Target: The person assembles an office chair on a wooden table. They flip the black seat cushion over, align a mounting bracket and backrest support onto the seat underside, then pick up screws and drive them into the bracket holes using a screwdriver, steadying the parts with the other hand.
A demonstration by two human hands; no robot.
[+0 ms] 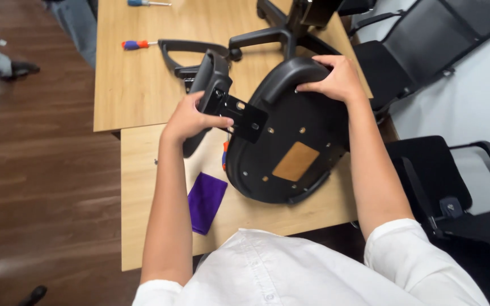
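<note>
Floor: dark wood planks run down the left side; another person's shoes (21, 69) show at the upper left edge.
Tabletop: a light wooden tabletop (137, 85) fills the middle, with a second, lower board joined at its near edge.
Screwdrivers: one with a red and blue handle (137, 44) lies near the far left edge of the tabletop; a blue-handled one (146, 3) lies at the far edge, well apart from the hands.
Purple cloth: a folded purple cloth (206, 201) lies flat near the near edge, just beside the seat and under the left forearm.
Left hand: the left hand (191, 119) is clenched around a black armrest (212, 85), fingers wrapped over its lower part; the armrest's flat bracket plate (249, 118) with holes rests against the seat's left rim.
Loose armrest: a second black armrest (191, 54) lies on the tabletop behind the held one.
Chair seat: a black upturned chair seat (290, 141) lies on the tabletop toward its right edge, underside up, with screw holes and a tan rectangular patch.
Right hand: the right hand (336, 79) grips the far rim of the seat, fingers curled over the edge.
Chair base: a black wheeled chair base (282, 31) stands at the far right corner.
Other chairs: black chairs (443, 34) stand on the floor off the right edge.
</note>
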